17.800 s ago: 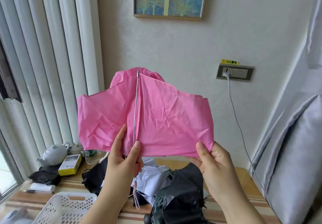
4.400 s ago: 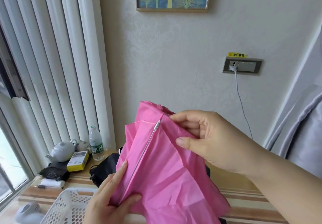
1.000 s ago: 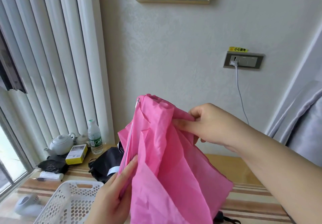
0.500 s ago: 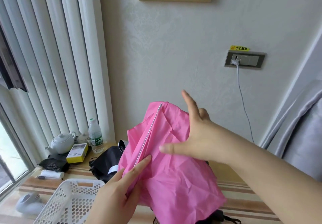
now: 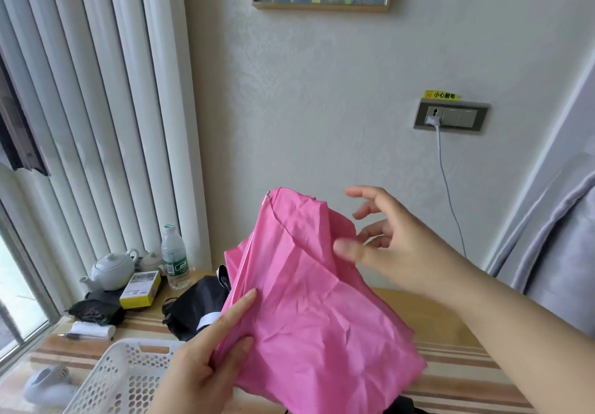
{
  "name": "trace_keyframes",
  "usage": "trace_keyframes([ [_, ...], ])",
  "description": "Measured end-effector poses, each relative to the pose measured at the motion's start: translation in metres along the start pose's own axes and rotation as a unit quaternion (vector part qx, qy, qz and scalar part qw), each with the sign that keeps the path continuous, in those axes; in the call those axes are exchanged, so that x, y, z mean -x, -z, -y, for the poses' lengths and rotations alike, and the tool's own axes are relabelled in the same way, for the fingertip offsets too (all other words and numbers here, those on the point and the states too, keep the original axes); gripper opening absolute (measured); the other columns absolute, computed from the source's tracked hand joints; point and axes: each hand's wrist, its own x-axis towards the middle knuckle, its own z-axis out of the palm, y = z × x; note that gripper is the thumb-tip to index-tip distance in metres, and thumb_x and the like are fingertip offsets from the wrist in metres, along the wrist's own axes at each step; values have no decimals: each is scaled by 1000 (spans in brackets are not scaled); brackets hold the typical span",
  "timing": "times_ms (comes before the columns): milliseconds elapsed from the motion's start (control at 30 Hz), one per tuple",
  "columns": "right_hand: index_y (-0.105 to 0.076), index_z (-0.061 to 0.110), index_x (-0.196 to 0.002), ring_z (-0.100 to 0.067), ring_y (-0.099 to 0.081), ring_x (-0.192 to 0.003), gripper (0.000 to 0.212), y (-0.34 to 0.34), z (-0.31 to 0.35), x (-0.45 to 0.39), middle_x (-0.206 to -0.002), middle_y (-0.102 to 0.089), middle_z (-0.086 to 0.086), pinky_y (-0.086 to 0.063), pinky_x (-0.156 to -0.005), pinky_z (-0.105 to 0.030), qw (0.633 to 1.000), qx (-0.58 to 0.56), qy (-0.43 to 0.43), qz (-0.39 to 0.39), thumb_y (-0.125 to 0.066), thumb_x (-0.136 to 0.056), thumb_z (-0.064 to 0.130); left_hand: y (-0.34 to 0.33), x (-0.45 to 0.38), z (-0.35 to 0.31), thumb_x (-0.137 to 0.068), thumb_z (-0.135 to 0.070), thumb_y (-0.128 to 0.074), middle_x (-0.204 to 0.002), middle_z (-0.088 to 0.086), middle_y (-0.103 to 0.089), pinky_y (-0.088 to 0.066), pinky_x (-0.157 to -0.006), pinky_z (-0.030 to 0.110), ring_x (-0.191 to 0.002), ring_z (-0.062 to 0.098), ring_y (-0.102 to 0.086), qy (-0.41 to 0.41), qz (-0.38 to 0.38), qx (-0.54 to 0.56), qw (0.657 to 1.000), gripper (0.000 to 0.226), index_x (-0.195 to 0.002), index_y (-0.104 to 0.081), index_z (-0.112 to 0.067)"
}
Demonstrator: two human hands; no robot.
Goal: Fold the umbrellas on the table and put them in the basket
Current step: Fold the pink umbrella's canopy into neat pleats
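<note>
Now right hand off pink umbrella

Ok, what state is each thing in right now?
pink umbrella: held up, canopy loose and crumpled, not yet folded
left hand: grips the umbrella's lower edge by a rib
right hand: fingers spread, thumb touching the fabric
basket: on the table, visible part holds nothing
black umbrella: lying loose on the table
water bottle: upright, capped
teapot: lid on
</note>
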Motion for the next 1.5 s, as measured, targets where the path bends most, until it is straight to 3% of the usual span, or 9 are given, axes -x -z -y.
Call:
trace_keyframes([
  [100, -55, 39, -104, -7, -66, -79, 26, 7, -3, -2, -93, -64, 9, -49, -76, -24, 999, 15, -17, -41, -61, -82, 50, 0, 1, 1, -71, 9, -75, -50, -28, -51, -38, -45, 6, -35, 7, -44, -9, -16, -16, 1000, 96, -108, -46, -75],
  [267, -62, 28, -90, -8, -67, -70, 3, 1, -4, -3, -74, -71, 6, -53, -84, -39, 1000, -11, -14, -19, -63, -90, 31, 2, -7, -21, -41, 12, -88, -74, -59, -40, -22, -46, -12, -44, -28, -35, -71, 61, -71, 993, 81, -109, -71, -27],
  [400, -65, 29, -86, -6, -61, -63, 11, 0, 0, -6, -70, -70, 4, -49, -71, -27, 999, -53, -1, -5, -67, -89, 19, 4, -5, -16, -56, 9, -83, -70, -51, -50, -34, -50, -7, -48, -25, -43, -60, 39, -30, 997, 100, -121, -51, -60],
  [533, -66, 19, -78, -12, -60, -71, 19, -1, 4, -5, -76, -67, 6, -48, -71, -26, 986, -159, -46, 35, -70, -82, 1, 6, -5, -13, -59, 4, -85, -81, -54, -49, -37, -56, -6, -62, -31, -46, -52, 42, -29, 997, 102, -127, -44, -60],
  [700, -68, 18, -83, -6, -60, -70, 7, 4, 10, -6, -75, -66, 6, -46, -69, -21, 974, -168, -124, 82, -71, -83, 12, 7, -3, -9, -77, -34, -68, -89, -49, -52, -41, -57, -3, -65, -27, -50, -79, 9, -46, 996, 61, -128, -44, -60],
  [967, -67, 13, -74, -11, -65, -65, 10, 3, 7, -4, -72, -71, -6, -55, -70, -22, 988, -134, -74, 36, -71, -83, 15, 0, -2, 13, -69, 12, -76, -61, -42, -55, -43, -50, 2, -48, -18, -51, -60, -69, -53, 994, 98, -112, -48, -71],
  [1067, -65, 13, -72, -8, -63, -60, 13, 5, 6, -3, -68, -70, -5, -52, -65, -19, 990, -132, -45, 36, -73, -80, 6, -4, -1, 11, -63, 20, -74, -73, -35, -63, -39, -51, -3, -46, -19, -48, -67, -82, -65, 992, 89, -106, -64, -58],
  [1333, -57, 25, -97, -4, -67, -71, 23, 11, 6, 1, -76, -75, 2, -47, -80, -18, 994, -93, 1, 54, -72, -81, 16, -1, -1, 27, -79, -12, -74, -82, -29, -67, -55, -55, 22, -60, -11, -60, -51, -66, -18, 996, 68, -112, -52, -67],
  [1500, -64, 24, -94, -8, -68, -83, 18, 23, -1, 1, -91, -71, 3, -51, -74, -19, 997, -71, 1, 26, -62, -82, 36, 13, -1, -6, -83, -42, -56, -113, -52, -44, -31, -66, -11, -79, -36, -41, -105, -36, -77, 991, 51, -128, -40, -61],
])
